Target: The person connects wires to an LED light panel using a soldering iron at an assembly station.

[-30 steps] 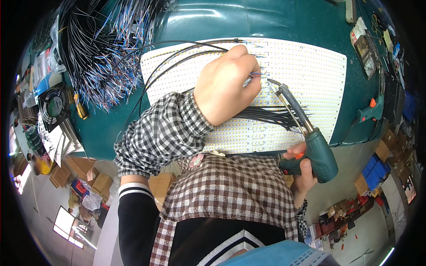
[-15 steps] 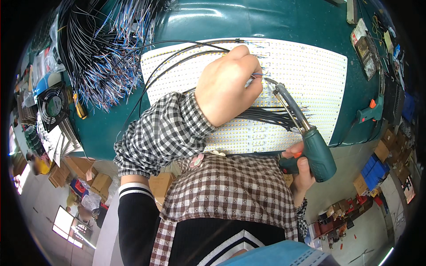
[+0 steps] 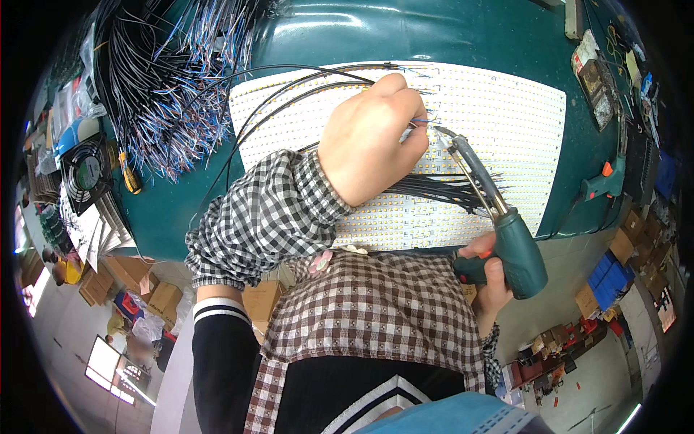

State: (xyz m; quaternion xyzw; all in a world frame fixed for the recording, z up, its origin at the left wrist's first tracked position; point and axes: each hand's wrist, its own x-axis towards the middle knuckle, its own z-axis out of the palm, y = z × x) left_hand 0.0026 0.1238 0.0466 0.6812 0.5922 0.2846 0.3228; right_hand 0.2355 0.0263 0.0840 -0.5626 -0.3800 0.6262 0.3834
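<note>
My left hand (image 3: 372, 141) is closed in a pinch over a white board (image 3: 506, 108) dotted with rows of small yellowish LED chips. Thin blue and white wire ends (image 3: 421, 121) poke out from its fingertips. Wrapped round the grip of a green soldering gun (image 3: 522, 253), my right hand (image 3: 493, 278) is at the board's near right edge. The gun's bent tip points up and left, close beside the wire ends; whether it touches them I cannot tell. Several black cables (image 3: 437, 190) lie on the board below my left hand, and others arch across its upper left.
Bundles of black cables with stripped coloured ends (image 3: 166, 137) cover the table's far left. A small fan (image 3: 87, 170) and a yellow-handled screwdriver (image 3: 130, 177) are near them. At right lie another green soldering gun (image 3: 606, 181) and a grimy tray (image 3: 596, 83).
The soldering gun's tip has shifted very slightly to the right and down. My left hand stays in the same place with its wire ends.
</note>
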